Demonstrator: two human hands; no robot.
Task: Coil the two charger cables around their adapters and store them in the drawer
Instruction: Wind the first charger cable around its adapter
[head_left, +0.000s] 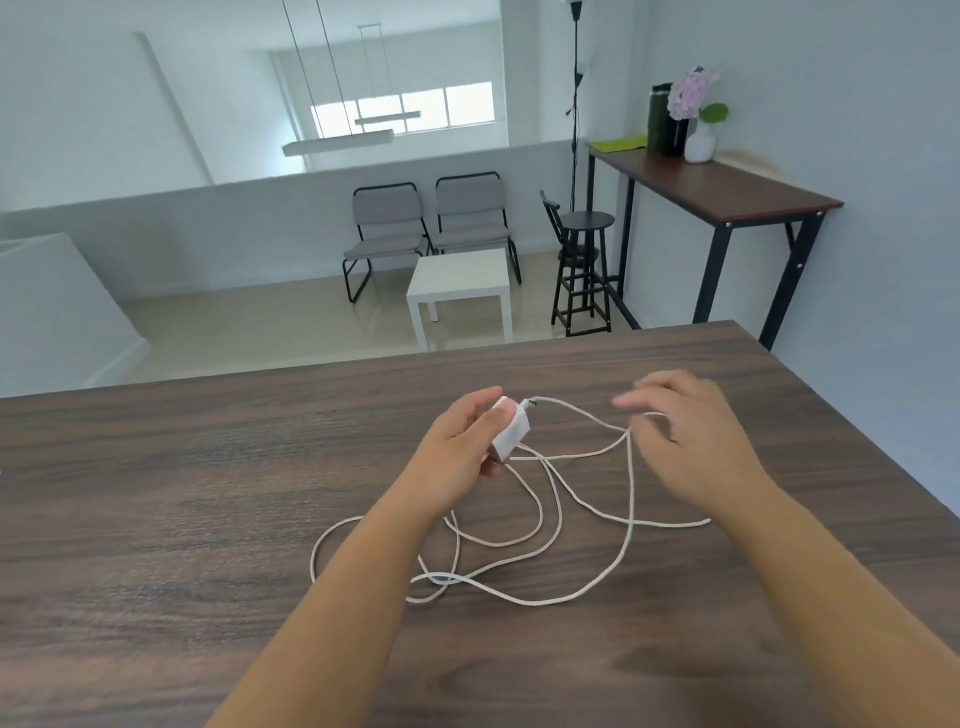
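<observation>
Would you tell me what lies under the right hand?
A white cable loops under the right hand on the wooden table. The blurred hand hides whether its fingers grip the cable.

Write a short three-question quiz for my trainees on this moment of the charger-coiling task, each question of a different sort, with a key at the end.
1. True or false: the left hand holds the white adapter above the wooden table.
2. Multiple choice: the white cable is
A. wound tightly round the adapter
B. spread in loose loops on the table
C. hanging off the table's edge
3. Short answer: what does the right hand touch?

Key
1. True.
2. B.
3. A strand of the cable, near its fingers; motion blur hides whether they pinch it.
</observation>
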